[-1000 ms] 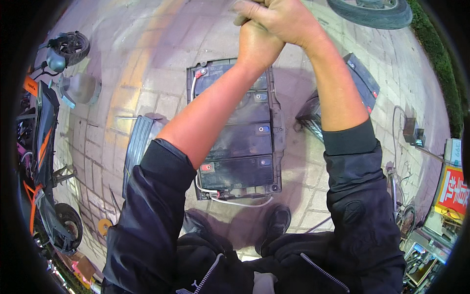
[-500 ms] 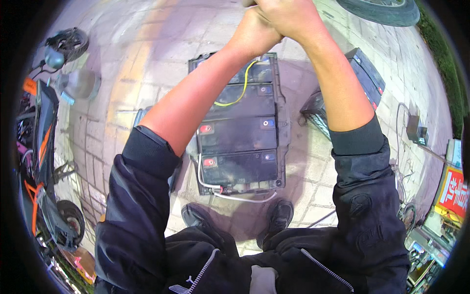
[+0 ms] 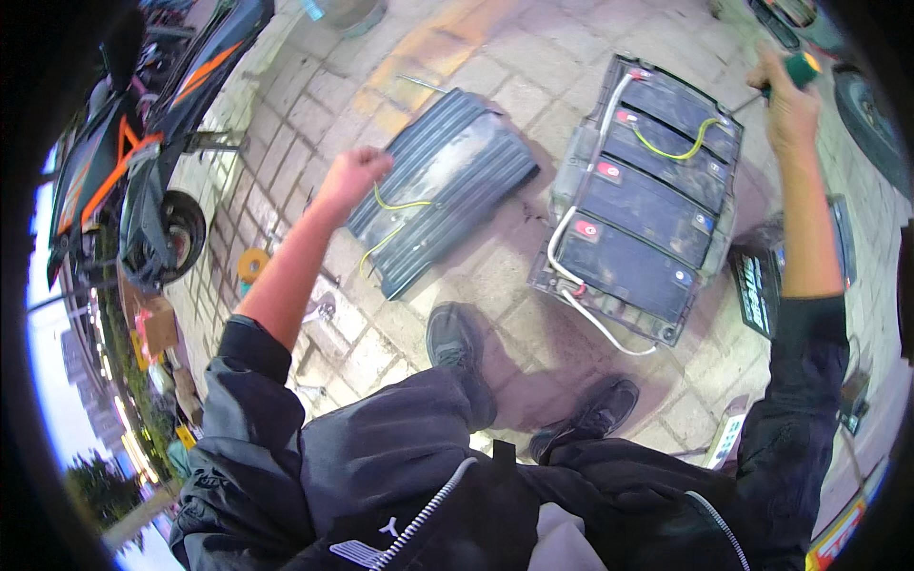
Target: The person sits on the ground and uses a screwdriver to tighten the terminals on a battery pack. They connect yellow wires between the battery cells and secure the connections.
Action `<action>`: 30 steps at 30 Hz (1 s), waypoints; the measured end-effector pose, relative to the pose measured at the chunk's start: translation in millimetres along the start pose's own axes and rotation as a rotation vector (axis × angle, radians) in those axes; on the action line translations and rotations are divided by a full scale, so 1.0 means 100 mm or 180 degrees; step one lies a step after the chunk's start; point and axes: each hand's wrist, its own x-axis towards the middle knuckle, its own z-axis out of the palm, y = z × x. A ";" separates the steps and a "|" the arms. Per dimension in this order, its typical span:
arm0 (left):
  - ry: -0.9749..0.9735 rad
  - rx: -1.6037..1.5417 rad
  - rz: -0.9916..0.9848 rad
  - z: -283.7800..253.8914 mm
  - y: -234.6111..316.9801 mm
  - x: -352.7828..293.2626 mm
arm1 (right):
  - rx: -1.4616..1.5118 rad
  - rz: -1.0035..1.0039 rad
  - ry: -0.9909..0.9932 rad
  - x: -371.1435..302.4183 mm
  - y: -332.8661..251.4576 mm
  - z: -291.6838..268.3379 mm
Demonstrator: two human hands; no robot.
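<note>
My left hand (image 3: 357, 179) is closed, fingers pinched, above the edge of a ribbed grey plastic cover (image 3: 447, 186) on the paving. A yellow-green wire (image 3: 405, 204) shows just below those fingers; whether they grip it I cannot tell. Stretched out to the upper right, my right hand (image 3: 792, 109) is wrapped round a green handle (image 3: 803, 68) with a yellowish end; the rest is hidden. Between my arms lies a battery pack (image 3: 633, 205), several dark batteries side by side in a tray. A white cable (image 3: 578, 214) runs along its left side, and another yellow-green wire (image 3: 676, 152) arcs over the upper batteries.
A black and orange motorbike (image 3: 133, 181) stands at the left. An orange roll (image 3: 252, 265) and scattered metal tools (image 3: 322, 306) lie near my left forearm. Beside my right arm are a dark box (image 3: 757, 290) and a white power strip (image 3: 728, 436). A tyre (image 3: 868, 119) is far right.
My hands, together above the battery pack before, are now far apart. The view has swung left, bringing the ribbed cover into sight and shifting the battery pack right.
</note>
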 end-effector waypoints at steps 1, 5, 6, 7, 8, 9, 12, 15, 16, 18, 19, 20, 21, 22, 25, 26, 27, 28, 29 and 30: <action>0.0150 0.0235 -0.0135 -0.01 -0.23 -0.17 | 0.0165 -0.0079 0.0056 0.05 -0.07 0.00; 0.0349 0.1054 0.0206 0.23 -1.03 -0.28 | 0.1301 0.0042 -0.1338 0.27 -0.65 -0.32; 0.0386 0.1215 0.0246 0.30 -1.05 -0.30 | 0.0997 0.0211 -0.1008 0.07 -0.82 -0.26; 0.0513 0.1559 0.0285 0.20 -1.14 -0.44 | 0.0875 0.0456 -0.0734 -0.14 -0.86 -0.11; 0.0570 0.1806 0.0439 0.22 -1.20 -0.44 | 0.0617 0.0674 -0.0450 -0.33 -1.06 -0.05; 0.0561 0.1760 0.0562 0.27 -1.13 -0.42 | 0.0253 0.0437 -0.0815 -0.55 -1.21 -0.11; 0.0409 0.1895 0.0773 0.32 -0.91 -0.32 | -0.0189 0.0555 -0.1267 -1.15 -1.24 -0.51; 0.0187 0.2328 0.1060 0.29 -0.85 -0.21 | -0.0094 0.1168 -0.1091 -1.56 -1.31 -0.59; 0.0106 0.2430 0.1145 0.30 -0.89 -0.14 | -0.0111 0.1321 -0.1015 -1.63 -1.32 -0.63; -0.0024 0.2665 0.1296 0.26 -0.98 -0.03 | -0.0060 0.1504 -0.0882 -1.72 -1.28 -0.68; -0.0044 0.2573 0.1255 0.24 -1.00 0.00 | -0.0034 0.1581 -0.0811 -1.74 -1.26 -0.70; -0.0133 0.2645 0.1259 0.23 -1.02 0.04 | 0.0014 0.1590 -0.0783 -1.77 -1.26 -0.70; -0.0218 0.2718 0.1260 0.21 -1.05 0.07 | 0.0065 0.1598 -0.0759 -1.79 -1.27 -0.67; -0.0297 0.2789 0.1265 0.19 -1.06 0.10 | 0.0114 0.1599 -0.0734 -1.81 -1.28 -0.66; -0.0392 0.2776 0.1349 0.12 -0.97 0.12 | 0.0160 0.1632 -0.0649 -1.86 -1.26 -0.67; -0.0448 0.2721 0.1356 0.15 -0.86 0.12 | 0.0098 0.1643 -0.0552 -1.88 -1.27 -0.70; -0.0233 0.2802 0.1142 0.10 -0.80 0.09 | -0.0061 0.1614 -0.0616 -1.87 -1.29 -0.67; -0.0040 0.2829 0.0971 0.08 -0.73 0.07 | -0.0573 0.1522 -0.0406 -1.88 -1.33 -0.61; 0.0193 0.2635 0.1157 0.04 -0.59 -0.01 | -0.0417 0.1534 -0.0590 -1.86 -1.31 -0.59; 0.0392 0.2390 0.1388 0.07 -0.36 -0.08 | -0.0306 0.1499 -0.0694 -1.83 -1.38 -0.57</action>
